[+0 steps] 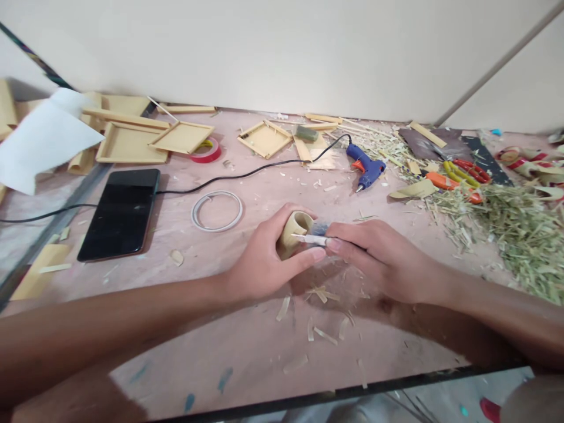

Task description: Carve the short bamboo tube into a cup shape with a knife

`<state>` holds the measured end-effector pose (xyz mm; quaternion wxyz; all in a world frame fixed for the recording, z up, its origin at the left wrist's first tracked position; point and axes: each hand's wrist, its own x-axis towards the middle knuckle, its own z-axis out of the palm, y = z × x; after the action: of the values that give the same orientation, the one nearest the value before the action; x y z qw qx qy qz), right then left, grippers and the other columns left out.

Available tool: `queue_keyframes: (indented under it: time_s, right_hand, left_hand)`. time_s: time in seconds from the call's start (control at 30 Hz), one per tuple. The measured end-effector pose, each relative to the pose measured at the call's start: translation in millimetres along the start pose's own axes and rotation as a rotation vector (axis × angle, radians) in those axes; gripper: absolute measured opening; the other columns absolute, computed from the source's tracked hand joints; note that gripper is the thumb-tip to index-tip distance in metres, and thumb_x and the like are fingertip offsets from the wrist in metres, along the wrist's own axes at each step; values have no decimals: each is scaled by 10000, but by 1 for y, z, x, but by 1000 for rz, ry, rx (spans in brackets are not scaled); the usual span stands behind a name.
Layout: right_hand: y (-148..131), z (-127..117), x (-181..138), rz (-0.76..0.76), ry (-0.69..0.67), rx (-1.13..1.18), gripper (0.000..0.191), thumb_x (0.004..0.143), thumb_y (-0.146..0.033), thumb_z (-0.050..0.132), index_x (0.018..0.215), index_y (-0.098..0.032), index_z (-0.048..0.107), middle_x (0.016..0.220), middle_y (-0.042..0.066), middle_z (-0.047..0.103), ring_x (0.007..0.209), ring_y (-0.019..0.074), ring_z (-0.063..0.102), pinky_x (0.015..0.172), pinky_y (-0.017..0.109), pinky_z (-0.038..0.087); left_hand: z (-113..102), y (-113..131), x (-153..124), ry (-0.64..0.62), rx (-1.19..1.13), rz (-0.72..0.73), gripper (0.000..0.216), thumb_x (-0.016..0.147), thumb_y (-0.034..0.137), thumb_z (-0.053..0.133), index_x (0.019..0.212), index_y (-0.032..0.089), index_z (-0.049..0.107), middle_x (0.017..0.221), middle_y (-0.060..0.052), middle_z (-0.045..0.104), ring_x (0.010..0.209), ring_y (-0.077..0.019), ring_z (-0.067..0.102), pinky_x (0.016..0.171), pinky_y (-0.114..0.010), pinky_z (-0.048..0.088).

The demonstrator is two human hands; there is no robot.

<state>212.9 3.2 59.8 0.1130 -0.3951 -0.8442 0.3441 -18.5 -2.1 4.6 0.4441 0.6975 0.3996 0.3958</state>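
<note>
Holds a pale hollow tube in the left hand, fingers curled behind it and thumb stretched along the near side, open mouth tilted upward. Grips a slim knife in the right hand, closed around it, blade pointing to nine o'clock across the tube's near side; cannot tell whether blade and tube actually touch.

Taking the tube as the dial's centre and the wall as twelve: between five and six, loose strips scattered over the bench near both hands. Between nine and ten, a thin white ring lying flat. Between one and two, a blue glue gun, nozzle toward seven. From there, a black cable running to the edge of a dark phone at nine. Farther out, at half past eleven, a shallow tray; at half past ten, a roll of red tape. Between two and three, red- and yellow-handled tools. At three, a heap of greenish shavings.
</note>
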Motion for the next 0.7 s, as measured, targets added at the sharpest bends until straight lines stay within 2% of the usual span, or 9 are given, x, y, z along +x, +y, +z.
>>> queue_keyframes:
  time_s: [0.1,0.2,0.3,0.4,0.53,0.63,0.7]
  right_hand:
    - [-1,3,-2,-28,16,28,318,1147,-293,453,856,-211,549,731,-23,565,664,141,469,658,311,284]
    - [-1,11,-3,-23,45,94,300,1161,-297,448,912,-209,590,817,-13,637,725,141,522,696,298,339]
    - [1,21,-2,27,151,176,342,1165,-348,448,875,-210,565,775,-28,600,708,135,510,674,285,354]
    - [4,23,1,26,263,246,330,1142,-347,470,860,-206,564,757,-31,565,698,134,488,658,282,359]
    - [5,9,4,-20,296,287,306,1122,-331,491,878,-196,616,729,-39,526,665,127,449,639,289,343]
    - [9,0,6,-43,346,256,319,1120,-329,497,862,-196,630,696,-47,481,632,126,408,627,301,318]
    - [16,0,8,-52,377,240,328,1123,-350,499,857,-200,617,699,-45,479,637,129,412,628,305,312]
  left_hand:
    - [2,0,1,36,49,-55,342,916,445,813,1098,214,639,944,4,681,844,-179,617,750,-294,487]
    - [4,0,-1,72,111,-49,323,911,450,821,964,209,612,827,30,632,749,-152,558,677,-280,437]
    - [6,1,-3,100,106,-18,298,944,422,779,860,206,592,737,42,577,670,-131,496,621,-275,390]
    - [8,3,-5,86,6,-14,290,954,413,766,843,201,603,744,31,569,671,-128,497,613,-270,402]
    - [5,-1,-4,50,-249,-104,272,918,388,804,949,204,606,824,24,588,659,-118,541,591,-259,444]
    - [3,-6,-3,-17,-526,-138,253,946,344,720,1137,244,587,896,19,621,612,-115,573,515,-242,443]
    - [3,-8,-2,-48,-640,-157,253,958,344,669,1180,260,584,935,5,638,603,-124,594,455,-229,421]
